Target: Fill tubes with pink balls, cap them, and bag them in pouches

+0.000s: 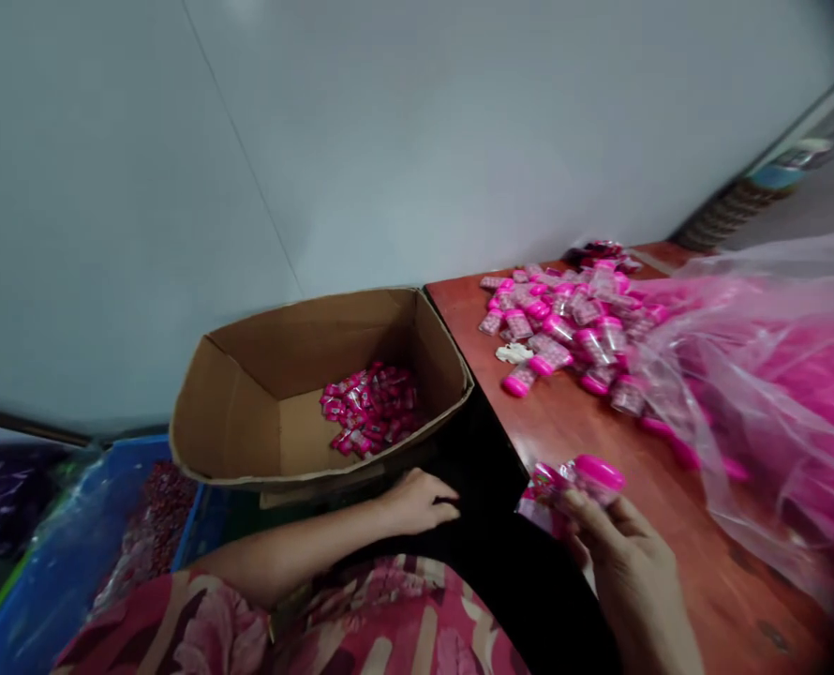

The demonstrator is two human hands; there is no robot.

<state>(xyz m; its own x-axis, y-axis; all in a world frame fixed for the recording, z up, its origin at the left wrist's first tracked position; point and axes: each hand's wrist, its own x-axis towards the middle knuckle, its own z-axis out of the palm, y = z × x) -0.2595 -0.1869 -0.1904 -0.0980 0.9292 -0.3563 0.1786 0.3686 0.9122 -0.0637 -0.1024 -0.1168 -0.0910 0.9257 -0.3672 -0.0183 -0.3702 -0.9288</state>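
Observation:
In my right hand (624, 553) is a small clear jar with a bright pink cap (600, 473), gripped between thumb and fingers. A shiny pink printed wrapper (549, 480) shows at the same fingertips, above the table's near edge. My left hand (421, 502) hangs just in front of the cardboard box (241, 412), thumb and forefinger a little apart with nothing visible between them; its other fingers are hidden. Inside the box lies a heap of pink wrapped pieces (371, 408). Many pink-capped jars (564, 328) with pale pink contents are piled on the reddish table (670, 497).
A translucent bag (775, 375) full of pink items spreads over the table's right side. White crumpled scrap (513, 352) lies by the jars. On the left stands a blue crate (118, 469) with small red pieces (154, 516). A pale wall (389, 141) rises behind.

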